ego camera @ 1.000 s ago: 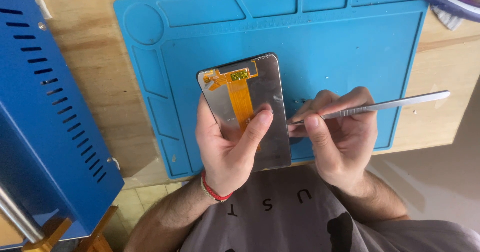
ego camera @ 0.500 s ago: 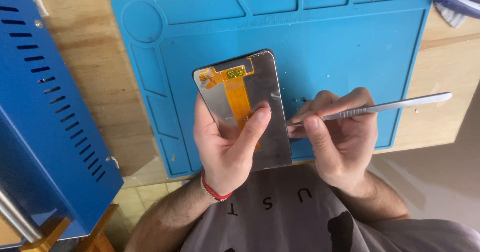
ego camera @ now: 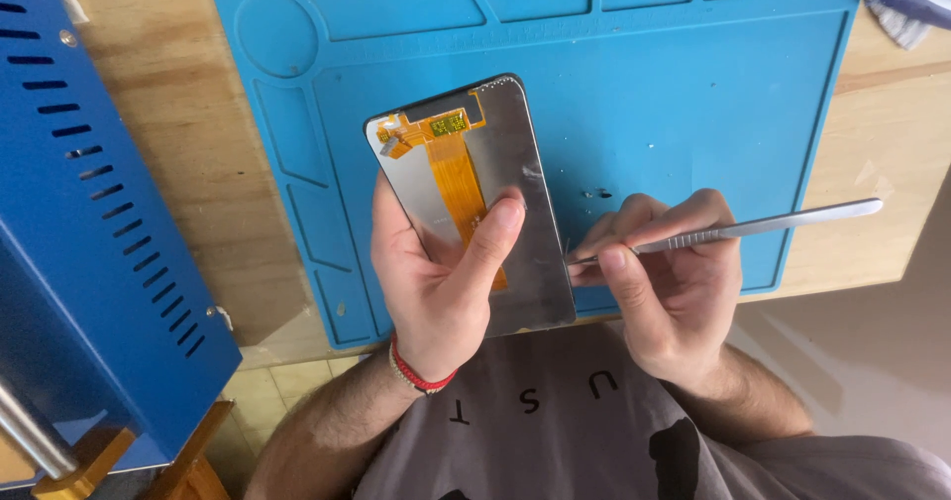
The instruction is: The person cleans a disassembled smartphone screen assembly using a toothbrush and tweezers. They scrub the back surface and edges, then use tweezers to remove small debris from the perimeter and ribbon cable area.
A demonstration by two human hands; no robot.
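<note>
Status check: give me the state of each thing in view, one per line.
Phone screen panel: back side up, held tilted above the mat.
Orange flex cable: lying flat on the panel.
Left hand: gripping the panel.
Right hand: pinching the metal tool.
Metal tool: tip at the panel's edge.
Blue mat: flat on the table.

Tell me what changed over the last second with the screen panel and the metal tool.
Little changed. The left hand tilted the screen panel slightly, its top edge shifting left. The right hand kept the metal tool at the panel's right edge, in the same grip. The blue mat stayed put.
</note>
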